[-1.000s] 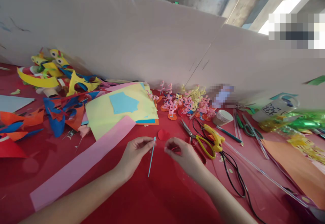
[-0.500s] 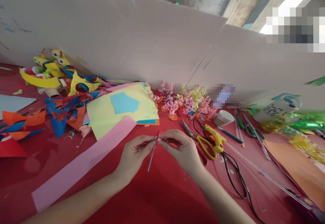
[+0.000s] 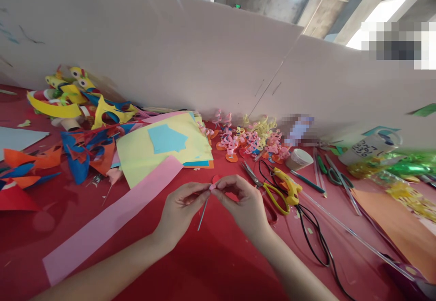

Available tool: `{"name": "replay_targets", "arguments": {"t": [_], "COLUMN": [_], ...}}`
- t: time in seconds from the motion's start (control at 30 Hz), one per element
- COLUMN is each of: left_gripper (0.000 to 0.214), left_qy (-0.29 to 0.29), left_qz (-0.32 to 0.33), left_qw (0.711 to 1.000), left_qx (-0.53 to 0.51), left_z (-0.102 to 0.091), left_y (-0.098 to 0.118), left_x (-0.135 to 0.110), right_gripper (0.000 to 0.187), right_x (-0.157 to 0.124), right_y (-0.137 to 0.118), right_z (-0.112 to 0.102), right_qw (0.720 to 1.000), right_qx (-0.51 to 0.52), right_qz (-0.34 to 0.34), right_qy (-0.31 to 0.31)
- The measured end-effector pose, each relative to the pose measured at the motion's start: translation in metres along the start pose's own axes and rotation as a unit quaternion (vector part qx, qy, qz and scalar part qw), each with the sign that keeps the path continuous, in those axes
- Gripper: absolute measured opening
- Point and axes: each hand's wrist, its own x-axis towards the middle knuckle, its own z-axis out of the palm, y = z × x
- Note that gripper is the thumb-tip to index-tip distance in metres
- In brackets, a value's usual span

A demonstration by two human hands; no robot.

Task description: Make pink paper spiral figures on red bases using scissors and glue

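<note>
My left hand (image 3: pixel 185 201) is closed in a pinch on a thin grey stick (image 3: pixel 203 215), which slants down below the fingertips. My right hand (image 3: pixel 243 201) pinches a small pink piece (image 3: pixel 212 187), seemingly paper, at the upper end of the stick. The fingertips of both hands almost meet there and hide part of the piece. Just behind them a bit of red round material (image 3: pixel 217 179) shows, partly covered by the right fingers. To the left of my hands lies a long pink paper strip (image 3: pixel 116 219).
Yellow-handled scissors (image 3: pixel 275 196) and a yellow glue gun (image 3: pixel 288 185) with a black cord lie right of my hands. Curly pink and yellow paper pieces (image 3: pixel 252 139) cluster by the wall. Stacked yellow paper (image 3: pixel 136 158) and coloured scraps (image 3: pixel 76 155) lie left; orange paper (image 3: pixel 391 228) is right.
My fingertips have drawn slightly closer together, and the pink piece now shows between them at the stick's top. The things on the table have stayed put.
</note>
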Motion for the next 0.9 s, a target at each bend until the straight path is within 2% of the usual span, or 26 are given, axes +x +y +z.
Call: {"name": "replay_targets", "arguments": {"t": [0.17,0.43,0.57,0.7,0.9], "left_gripper": [0.012,0.016,0.011,0.009,0.012], "left_qy": [-0.012,-0.027,-0.035,-0.044,-0.071], "left_qz": [0.033,0.035,0.008,-0.033,-0.114], "left_qw": [0.999,0.999,0.999,0.998,0.99], "left_qx": [-0.022,-0.03,-0.032,-0.024,-0.045], "left_z": [-0.001,-0.002,-0.002,-0.001,0.0], "left_y": [-0.001,-0.005,-0.004,-0.001,-0.006], "left_x": [-0.002,-0.001,-0.001,0.0,0.004], "right_gripper": [0.007,0.013,0.01,0.012,0.016], "right_x": [0.0,0.004,0.007,0.007,0.009], "right_y": [0.0,0.002,0.002,0.001,0.003], "right_z": [0.001,-0.004,-0.008,-0.01,-0.012], "right_qw": [1.0,0.999,0.998,0.995,0.991], "right_qx": [-0.023,-0.026,-0.011,0.019,0.018], "right_qz": [-0.009,-0.017,-0.002,0.044,0.096], "right_qy": [-0.005,-0.032,-0.07,-0.092,-0.092]}}
